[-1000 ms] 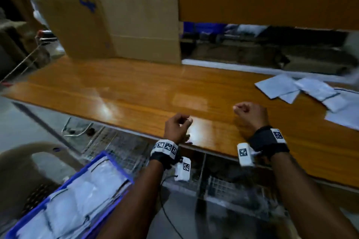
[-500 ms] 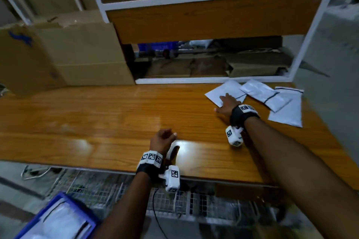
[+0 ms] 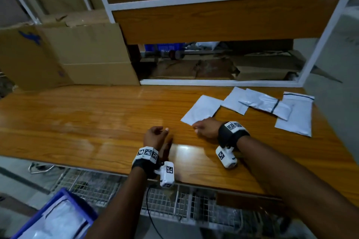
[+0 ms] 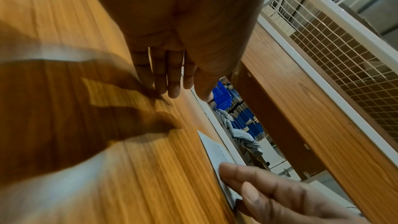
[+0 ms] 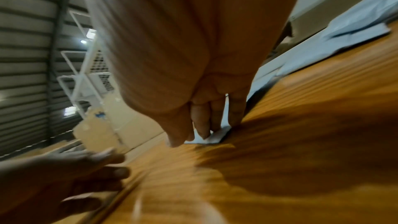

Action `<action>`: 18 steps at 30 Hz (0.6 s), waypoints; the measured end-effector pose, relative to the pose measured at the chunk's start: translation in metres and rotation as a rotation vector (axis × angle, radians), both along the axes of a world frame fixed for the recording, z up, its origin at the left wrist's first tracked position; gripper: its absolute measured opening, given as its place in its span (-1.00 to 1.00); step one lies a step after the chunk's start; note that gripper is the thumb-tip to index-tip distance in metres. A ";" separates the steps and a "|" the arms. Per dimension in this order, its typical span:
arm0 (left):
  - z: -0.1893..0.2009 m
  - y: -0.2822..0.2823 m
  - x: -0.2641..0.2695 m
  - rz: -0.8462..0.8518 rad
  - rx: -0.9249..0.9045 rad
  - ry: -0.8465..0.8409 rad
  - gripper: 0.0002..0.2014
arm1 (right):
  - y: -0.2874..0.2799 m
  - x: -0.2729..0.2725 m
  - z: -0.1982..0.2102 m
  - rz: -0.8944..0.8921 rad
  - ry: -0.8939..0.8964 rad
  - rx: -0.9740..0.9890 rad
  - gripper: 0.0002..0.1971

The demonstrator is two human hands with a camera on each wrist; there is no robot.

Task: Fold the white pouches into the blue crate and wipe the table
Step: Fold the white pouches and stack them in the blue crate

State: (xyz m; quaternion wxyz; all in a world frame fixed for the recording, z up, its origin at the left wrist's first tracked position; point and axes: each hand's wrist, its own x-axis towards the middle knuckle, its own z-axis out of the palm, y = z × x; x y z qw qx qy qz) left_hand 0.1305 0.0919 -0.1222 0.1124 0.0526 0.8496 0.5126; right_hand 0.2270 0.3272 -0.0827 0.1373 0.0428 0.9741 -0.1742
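Several white pouches lie on the right of the wooden table [image 3: 87, 118]. The nearest pouch [image 3: 202, 110] has my right hand [image 3: 206, 128] on its near corner. In the right wrist view the fingertips [image 5: 206, 130] press that pouch [image 5: 217, 135] flat, thumb apart. My left hand [image 3: 157, 136] hovers just left of it, fingers relaxed, holding nothing. In the left wrist view the left hand [image 4: 170, 77] is over bare wood and the pouch [image 4: 212, 147] lies ahead. The blue crate [image 3: 81, 211] sits low at the near left with white pouches [image 3: 58, 221] inside.
Three more pouches [image 3: 236, 103] [image 3: 266, 104] [image 3: 295, 116] overlap at the far right of the table. Cardboard boxes [image 3: 93, 54] stand at the back left. A white-framed shelf [image 3: 213, 82] runs along the back edge. A wire rack [image 3: 174, 202] lies under the table front.
My right hand reached out to the nearest pouch and has now drawn it toward me and leftward. The view swung right. The left hand stayed near the table front.
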 end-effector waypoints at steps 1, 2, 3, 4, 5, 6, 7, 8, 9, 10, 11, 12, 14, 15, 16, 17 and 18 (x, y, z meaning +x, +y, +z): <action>0.001 0.001 -0.003 0.005 -0.012 -0.002 -0.61 | -0.009 0.003 -0.002 0.027 -0.003 -0.026 -0.58; 0.000 0.002 -0.006 0.011 -0.035 -0.001 -0.61 | -0.018 0.006 -0.003 0.056 -0.012 -0.047 -0.61; -0.001 0.003 -0.009 0.016 -0.065 0.003 -0.59 | -0.025 0.009 -0.004 0.088 -0.013 -0.069 -0.63; -0.001 0.004 -0.010 0.018 -0.089 0.008 -0.56 | -0.030 0.013 -0.002 0.109 -0.005 -0.097 -0.64; -0.001 0.006 -0.010 0.015 -0.104 0.007 -0.53 | -0.033 0.015 -0.002 0.100 0.010 -0.130 -0.65; -0.001 0.008 -0.010 0.006 -0.113 0.000 -0.49 | -0.033 0.018 0.002 0.066 0.039 -0.169 -0.65; 0.000 0.011 -0.009 -0.008 -0.126 -0.006 -0.47 | -0.029 0.022 0.005 0.001 0.074 -0.203 -0.66; 0.000 0.014 -0.009 -0.028 -0.149 -0.007 -0.44 | -0.021 0.024 0.006 -0.078 0.109 -0.231 -0.66; 0.001 0.019 -0.008 -0.060 -0.190 0.007 -0.39 | -0.009 0.026 0.007 -0.174 0.134 -0.252 -0.66; 0.002 0.023 -0.007 -0.099 -0.258 0.029 -0.33 | 0.004 0.028 0.009 -0.276 0.154 -0.256 -0.65; 0.003 0.027 -0.008 -0.137 -0.339 0.055 -0.27 | 0.019 0.029 0.009 -0.363 0.169 -0.234 -0.64; 0.004 0.032 -0.008 -0.151 -0.412 0.073 -0.24 | 0.035 0.029 0.009 -0.424 0.178 -0.182 -0.60; 0.004 0.039 -0.012 -0.132 -0.508 0.079 -0.23 | 0.065 0.028 0.005 -0.484 0.157 -0.048 -0.52; 0.004 0.042 -0.014 -0.118 -0.538 0.075 -0.24 | 0.078 0.025 0.001 -0.490 0.135 0.012 -0.48; 0.003 0.044 -0.016 -0.109 -0.550 0.064 -0.26 | 0.088 0.023 -0.002 -0.490 0.106 0.065 -0.44; 0.002 0.044 -0.018 -0.105 -0.549 0.053 -0.28 | 0.097 0.019 -0.009 -0.480 0.074 0.110 -0.39; 0.002 0.042 -0.019 -0.097 -0.533 0.040 -0.31 | 0.104 0.014 -0.015 -0.472 0.035 0.136 -0.35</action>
